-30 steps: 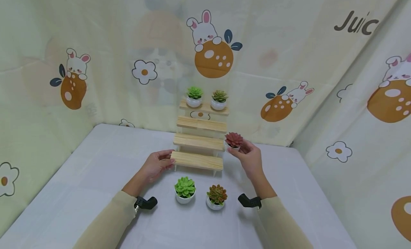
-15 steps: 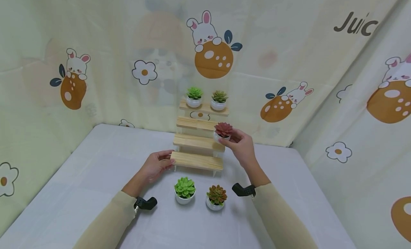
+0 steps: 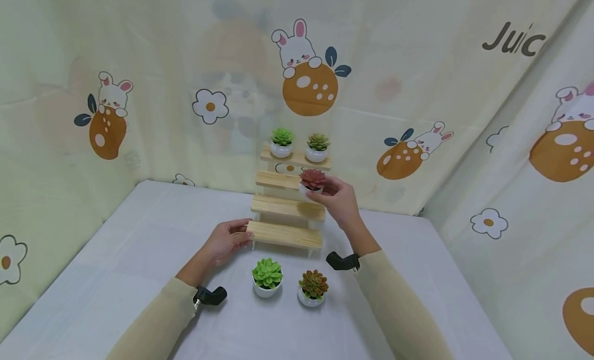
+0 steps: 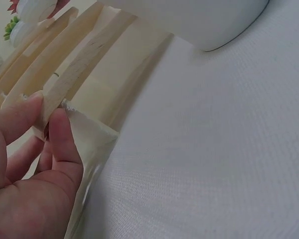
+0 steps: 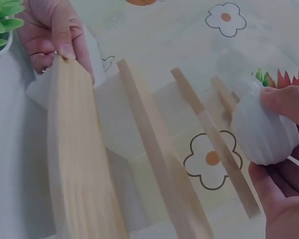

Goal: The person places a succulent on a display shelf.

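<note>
The red plant (image 3: 313, 180) sits in a small ribbed white pot, pinched between the thumb and fingers of the right hand (image 3: 337, 199). It is held at the right end of the stand's third step up, level with that plank; whether the pot's base touches the wood cannot be told. In the right wrist view the pot (image 5: 263, 130) shows from below, with fingertips (image 5: 284, 99) curled over its top and the palm under it, red leaf tips peeking out behind.

The stand (image 3: 289, 205) is a four-step wooden stair on clear side walls, set at the back of the counter (image 3: 116, 257) near the curtain. The left hand (image 3: 226, 240) grips the left end of the lowest step (image 3: 284, 233), thumb on top and fingers below; the left wrist view shows the thumb (image 4: 62, 137) and a finger pressing either side of the plank's end, next to the clear side wall.

On the top step stand two more potted plants, a bright green one (image 3: 281, 142) on the left and a duller green one (image 3: 317, 146) on the right, just beside each other. On the counter in front of the stand, between the two forearms, are two others: a green plant (image 3: 266, 277) on the left and a brown-red plant (image 3: 313, 287) on the right, near but apart.

Both arms wear beige sleeves with a black camera mount at each wrist. A pale curtain (image 3: 417, 81) printed with rabbits, oranges and flowers hangs behind and to both sides of the counter.
</note>
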Demonstrator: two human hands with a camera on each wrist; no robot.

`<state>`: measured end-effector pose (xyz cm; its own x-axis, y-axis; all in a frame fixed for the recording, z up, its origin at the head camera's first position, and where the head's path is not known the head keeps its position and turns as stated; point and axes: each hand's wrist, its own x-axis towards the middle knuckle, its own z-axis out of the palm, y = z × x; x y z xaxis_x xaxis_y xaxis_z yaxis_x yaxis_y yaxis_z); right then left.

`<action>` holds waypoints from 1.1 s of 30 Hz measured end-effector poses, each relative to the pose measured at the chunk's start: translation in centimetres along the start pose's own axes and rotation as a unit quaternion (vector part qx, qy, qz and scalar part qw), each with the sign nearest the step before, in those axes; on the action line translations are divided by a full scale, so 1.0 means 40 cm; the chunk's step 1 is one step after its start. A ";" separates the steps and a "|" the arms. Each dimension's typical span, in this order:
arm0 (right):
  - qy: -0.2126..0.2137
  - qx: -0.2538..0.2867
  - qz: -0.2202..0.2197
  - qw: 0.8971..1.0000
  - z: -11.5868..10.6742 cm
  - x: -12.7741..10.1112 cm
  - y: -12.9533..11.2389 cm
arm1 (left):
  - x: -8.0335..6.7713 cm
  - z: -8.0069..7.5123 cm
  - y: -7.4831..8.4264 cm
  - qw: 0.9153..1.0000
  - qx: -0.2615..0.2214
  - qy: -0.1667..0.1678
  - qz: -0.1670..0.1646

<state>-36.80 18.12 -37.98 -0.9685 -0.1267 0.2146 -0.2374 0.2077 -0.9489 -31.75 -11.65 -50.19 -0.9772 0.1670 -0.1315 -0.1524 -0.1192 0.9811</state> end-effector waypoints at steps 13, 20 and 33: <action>-0.033 -0.007 0.000 0.999 0.047 0.075 -0.024 | 0.002 -0.003 -0.006 1.000 -0.004 -0.004 0.000; -0.041 -0.009 -0.016 0.999 0.092 0.103 -0.037 | 0.004 -0.002 -0.009 1.000 -0.011 -0.005 0.003; -0.040 -0.024 -0.007 0.999 0.143 0.127 -0.046 | 0.002 -0.004 -0.005 1.000 -0.014 -0.007 -0.002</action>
<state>-40.86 11.55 -36.48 -0.9566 -0.2059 0.2063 -0.2554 0.2515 -0.9335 -31.81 -11.76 -50.43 -0.9744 0.1815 -0.1323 -0.1597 -0.1456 0.9764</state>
